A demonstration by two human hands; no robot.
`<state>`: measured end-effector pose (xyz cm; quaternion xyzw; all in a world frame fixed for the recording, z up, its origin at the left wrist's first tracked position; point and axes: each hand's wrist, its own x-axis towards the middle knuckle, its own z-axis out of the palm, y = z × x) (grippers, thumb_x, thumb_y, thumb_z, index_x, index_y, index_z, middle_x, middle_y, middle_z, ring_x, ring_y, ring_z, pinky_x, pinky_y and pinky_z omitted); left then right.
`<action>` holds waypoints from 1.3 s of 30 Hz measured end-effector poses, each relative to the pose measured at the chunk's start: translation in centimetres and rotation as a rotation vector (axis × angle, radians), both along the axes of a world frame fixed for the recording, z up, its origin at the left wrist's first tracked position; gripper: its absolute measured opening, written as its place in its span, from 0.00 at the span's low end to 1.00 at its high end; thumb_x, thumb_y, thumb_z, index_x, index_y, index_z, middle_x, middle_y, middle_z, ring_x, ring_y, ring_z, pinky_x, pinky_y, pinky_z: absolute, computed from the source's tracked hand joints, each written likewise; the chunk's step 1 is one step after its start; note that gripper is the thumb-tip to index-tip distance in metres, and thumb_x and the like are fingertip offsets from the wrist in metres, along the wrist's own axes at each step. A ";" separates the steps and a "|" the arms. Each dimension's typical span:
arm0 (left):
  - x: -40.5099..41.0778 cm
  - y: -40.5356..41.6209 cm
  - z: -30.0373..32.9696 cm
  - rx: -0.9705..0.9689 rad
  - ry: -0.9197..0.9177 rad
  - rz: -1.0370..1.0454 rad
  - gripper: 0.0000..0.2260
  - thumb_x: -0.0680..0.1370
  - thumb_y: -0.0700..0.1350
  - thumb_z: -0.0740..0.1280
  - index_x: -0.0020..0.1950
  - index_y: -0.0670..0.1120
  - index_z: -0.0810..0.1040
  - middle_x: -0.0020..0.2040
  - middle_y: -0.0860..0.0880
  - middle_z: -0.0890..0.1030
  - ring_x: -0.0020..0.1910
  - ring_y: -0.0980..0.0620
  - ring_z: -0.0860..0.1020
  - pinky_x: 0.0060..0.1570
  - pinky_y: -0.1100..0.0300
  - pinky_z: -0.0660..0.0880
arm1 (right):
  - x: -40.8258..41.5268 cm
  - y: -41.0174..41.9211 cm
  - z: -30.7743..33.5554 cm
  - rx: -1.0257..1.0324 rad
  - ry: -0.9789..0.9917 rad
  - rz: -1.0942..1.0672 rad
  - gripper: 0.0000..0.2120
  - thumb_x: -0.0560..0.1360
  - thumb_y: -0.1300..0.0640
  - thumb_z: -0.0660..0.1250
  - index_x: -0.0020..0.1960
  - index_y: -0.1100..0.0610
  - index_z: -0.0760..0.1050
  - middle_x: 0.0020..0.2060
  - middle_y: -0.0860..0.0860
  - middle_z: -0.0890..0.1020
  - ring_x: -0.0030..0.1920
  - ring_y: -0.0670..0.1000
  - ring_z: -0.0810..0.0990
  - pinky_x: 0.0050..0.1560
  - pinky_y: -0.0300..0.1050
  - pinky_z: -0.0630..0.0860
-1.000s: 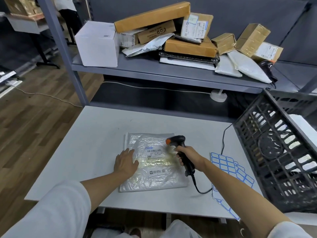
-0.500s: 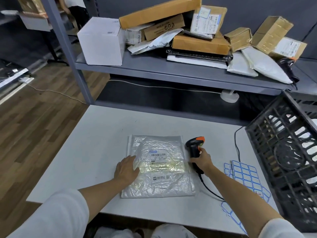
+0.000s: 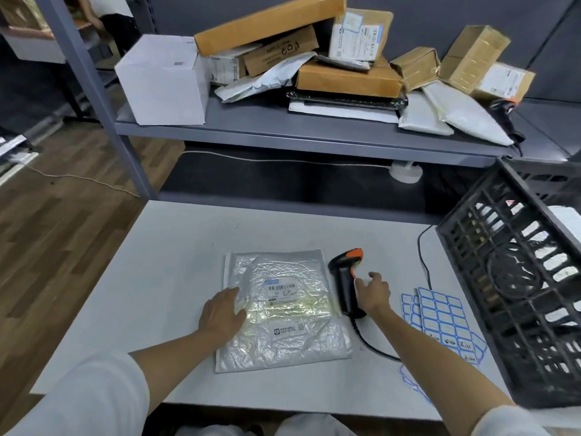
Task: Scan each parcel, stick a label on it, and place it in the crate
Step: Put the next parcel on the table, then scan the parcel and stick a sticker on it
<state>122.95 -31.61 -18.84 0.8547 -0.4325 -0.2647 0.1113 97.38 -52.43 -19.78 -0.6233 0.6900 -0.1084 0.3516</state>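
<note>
A silvery bubble-mailer parcel (image 3: 292,341) with a barcode label lies flat in the middle of the white table (image 3: 176,247). My left hand (image 3: 221,313) rests flat on the parcel's left edge. The black and orange barcode scanner (image 3: 344,278) lies on the table just right of the parcel, its cable trailing toward me. My right hand (image 3: 372,292) is beside the scanner's handle with loosened fingers, the thumb just touching it. Sheets of blue-bordered labels (image 3: 443,319) lie to the right. The black plastic crate (image 3: 518,294) stands at the table's right edge.
A grey shelf (image 3: 283,133) behind the table carries several cardboard boxes and mailer bags, a white box (image 3: 163,80) and a second scanner (image 3: 503,111). A shelf post (image 3: 103,99) rises at the left, with wooden floor beyond it. A person stands far back left.
My right hand swung the scanner from over the parcel to the right, laid it on the table and loosened its grip. My left hand stayed on the parcel.
</note>
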 end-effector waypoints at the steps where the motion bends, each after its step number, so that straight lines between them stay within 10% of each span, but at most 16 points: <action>1: -0.2 -0.1 0.1 -0.014 0.012 0.001 0.25 0.80 0.49 0.59 0.76 0.48 0.57 0.76 0.48 0.60 0.75 0.49 0.60 0.74 0.54 0.56 | -1.1 -0.1 0.2 -0.042 -0.002 -0.056 0.23 0.80 0.55 0.59 0.71 0.63 0.63 0.64 0.66 0.69 0.64 0.64 0.68 0.65 0.53 0.66; 13: -2.8 0.0 0.2 -0.029 -0.003 -0.061 0.26 0.81 0.49 0.59 0.77 0.48 0.56 0.77 0.48 0.59 0.75 0.49 0.60 0.73 0.55 0.58 | -19.6 1.1 0.0 0.124 0.357 -0.337 0.23 0.77 0.61 0.65 0.69 0.67 0.65 0.64 0.68 0.70 0.63 0.66 0.71 0.59 0.56 0.73; 17: -3.8 0.3 0.1 -0.028 -0.006 -0.067 0.26 0.80 0.50 0.59 0.77 0.48 0.56 0.77 0.47 0.58 0.76 0.49 0.58 0.74 0.56 0.56 | -21.0 2.5 -0.7 0.246 0.430 -0.306 0.33 0.75 0.49 0.70 0.71 0.66 0.62 0.65 0.66 0.71 0.67 0.64 0.69 0.64 0.55 0.71; 27: -5.0 0.1 0.6 -0.038 -0.018 -0.071 0.27 0.81 0.50 0.60 0.77 0.46 0.55 0.77 0.46 0.58 0.76 0.49 0.57 0.74 0.57 0.55 | -18.8 3.4 0.0 0.180 0.348 -0.464 0.36 0.72 0.56 0.73 0.73 0.65 0.59 0.66 0.66 0.68 0.66 0.64 0.68 0.65 0.55 0.68; 32: -5.2 0.1 0.8 -0.045 -0.013 -0.068 0.27 0.80 0.50 0.60 0.77 0.46 0.56 0.77 0.46 0.58 0.75 0.48 0.58 0.74 0.56 0.56 | -18.3 2.1 1.2 -0.063 0.007 -0.550 0.17 0.75 0.65 0.66 0.63 0.65 0.72 0.58 0.67 0.76 0.57 0.65 0.77 0.53 0.55 0.75; 39: -5.8 -0.4 1.4 -0.068 0.026 -0.047 0.26 0.80 0.49 0.60 0.77 0.47 0.57 0.77 0.47 0.59 0.75 0.48 0.59 0.73 0.57 0.58 | -15.1 -0.6 5.5 -0.190 -0.612 -0.729 0.15 0.75 0.66 0.65 0.62 0.63 0.73 0.57 0.63 0.79 0.47 0.55 0.75 0.48 0.49 0.74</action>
